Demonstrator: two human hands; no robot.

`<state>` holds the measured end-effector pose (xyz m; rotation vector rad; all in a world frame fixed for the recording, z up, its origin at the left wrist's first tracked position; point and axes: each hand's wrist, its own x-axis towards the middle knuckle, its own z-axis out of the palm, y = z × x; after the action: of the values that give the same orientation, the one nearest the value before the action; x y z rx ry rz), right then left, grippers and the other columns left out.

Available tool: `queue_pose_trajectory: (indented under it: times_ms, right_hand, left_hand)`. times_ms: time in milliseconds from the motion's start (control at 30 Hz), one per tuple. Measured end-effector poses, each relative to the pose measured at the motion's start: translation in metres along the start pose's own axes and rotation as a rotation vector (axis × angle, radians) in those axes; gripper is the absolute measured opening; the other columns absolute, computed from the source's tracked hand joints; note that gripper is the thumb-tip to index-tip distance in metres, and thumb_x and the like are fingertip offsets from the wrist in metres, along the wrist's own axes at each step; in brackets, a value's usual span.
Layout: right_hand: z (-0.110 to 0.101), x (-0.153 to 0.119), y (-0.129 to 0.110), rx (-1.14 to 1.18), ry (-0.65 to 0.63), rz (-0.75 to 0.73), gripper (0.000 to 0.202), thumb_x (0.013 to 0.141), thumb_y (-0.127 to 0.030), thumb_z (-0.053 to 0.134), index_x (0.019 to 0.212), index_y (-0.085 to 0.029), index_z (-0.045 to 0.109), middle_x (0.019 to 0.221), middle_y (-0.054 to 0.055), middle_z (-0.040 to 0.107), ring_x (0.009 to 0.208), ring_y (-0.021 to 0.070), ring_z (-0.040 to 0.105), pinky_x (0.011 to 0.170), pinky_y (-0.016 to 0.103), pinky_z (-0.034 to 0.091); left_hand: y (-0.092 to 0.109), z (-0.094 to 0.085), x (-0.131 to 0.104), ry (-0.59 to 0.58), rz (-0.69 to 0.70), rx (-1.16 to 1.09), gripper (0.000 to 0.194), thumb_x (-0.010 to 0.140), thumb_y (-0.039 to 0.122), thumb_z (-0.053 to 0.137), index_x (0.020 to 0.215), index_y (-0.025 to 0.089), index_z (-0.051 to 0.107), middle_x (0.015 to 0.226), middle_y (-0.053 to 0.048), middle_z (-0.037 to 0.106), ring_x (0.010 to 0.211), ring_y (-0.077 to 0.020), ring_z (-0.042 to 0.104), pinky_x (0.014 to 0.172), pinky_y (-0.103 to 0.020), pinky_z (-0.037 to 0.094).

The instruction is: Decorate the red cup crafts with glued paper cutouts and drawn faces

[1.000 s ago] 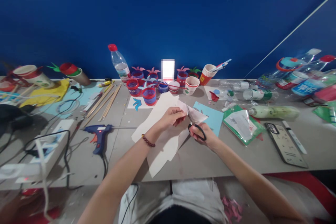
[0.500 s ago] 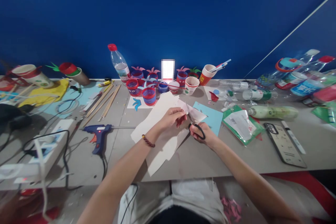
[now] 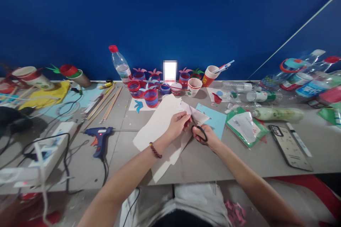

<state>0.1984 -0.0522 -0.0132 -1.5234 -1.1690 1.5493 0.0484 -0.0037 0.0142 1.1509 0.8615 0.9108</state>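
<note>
My right hand (image 3: 205,134) is closed round the handles of a pair of black-handled scissors (image 3: 200,133), their blades pointing up and away from me. Just left of the blades, my left hand (image 3: 179,125) pinches a piece of paper (image 3: 199,114), pale and slightly pinkish. The exact edge under the fingertips is partly hidden. Beneath both hands lies a large white sheet of paper (image 3: 151,127) with ragged edges. A light blue sheet (image 3: 217,118) shows beyond the scissors on the right.
Decorated small cups (image 3: 151,97) and a bottle (image 3: 121,65) line the wall. A glue gun (image 3: 100,138), wooden sticks (image 3: 106,103) and a power strip (image 3: 53,145) lie left. Right are a green packet (image 3: 246,126), plastic bottles (image 3: 263,95) and a phone (image 3: 290,148).
My left hand has shifted slightly right and turned, its fingers now nearer the scissors. The large white sheet has moved a little toward me. The scissors have hardly moved.
</note>
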Motion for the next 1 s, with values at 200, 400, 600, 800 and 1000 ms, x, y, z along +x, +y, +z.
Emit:
queue_pose_trajectory:
  times_ms: [200,400,600,800,1000]
  right_hand:
    - [-0.001,0.002,0.003,0.053,-0.032,-0.044,0.055,0.062,-0.070,0.065,0.059,-0.017,0.055,0.042,-0.004,0.043,0.032,0.0032,0.026,0.033,0.020,0.012]
    - [-0.005,0.003,-0.001,0.032,-0.048,-0.088,0.058,0.059,-0.074,0.067,0.055,-0.017,0.053,0.041,-0.004,0.040,0.033,0.0039,0.026,0.033,0.021,0.011]
    - [-0.011,0.003,-0.002,0.035,-0.065,-0.082,0.056,0.058,-0.069,0.071,0.052,-0.019,0.047,0.040,-0.006,0.037,0.034,0.0037,0.026,0.032,0.020,0.011]
    - [-0.019,0.007,0.005,0.041,-0.123,-0.057,0.058,0.058,-0.068,0.074,0.052,-0.019,0.043,0.038,-0.008,0.035,0.032,0.0022,0.024,0.032,0.019,0.010]
    - [-0.026,0.009,0.008,0.058,-0.201,-0.054,0.058,0.058,-0.064,0.076,0.051,-0.020,0.039,0.038,-0.009,0.034,0.032,0.0021,0.024,0.032,0.018,0.013]
  left_hand:
    - [0.004,0.000,-0.001,-0.012,-0.009,0.052,0.028,0.075,0.036,0.054,0.055,0.017,0.048,0.046,0.006,0.041,0.041,-0.0054,0.037,0.041,-0.020,0.028]
    - [0.003,-0.006,0.001,-0.045,-0.002,0.078,0.030,0.076,0.035,0.055,0.053,0.018,0.044,0.047,0.007,0.040,0.040,-0.0054,0.037,0.040,-0.020,0.028]
    - [0.004,-0.011,0.002,-0.083,0.010,0.121,0.031,0.077,0.034,0.053,0.052,0.018,0.043,0.046,0.006,0.039,0.041,-0.0056,0.036,0.042,-0.021,0.026]
    - [0.004,-0.016,0.007,-0.130,-0.034,0.110,0.032,0.076,0.038,0.055,0.052,0.019,0.045,0.043,0.006,0.039,0.040,-0.0063,0.035,0.041,-0.021,0.023]
    - [0.006,-0.025,0.010,-0.208,-0.034,0.139,0.034,0.076,0.037,0.058,0.051,0.018,0.046,0.043,0.006,0.039,0.041,-0.0061,0.036,0.043,-0.021,0.025]
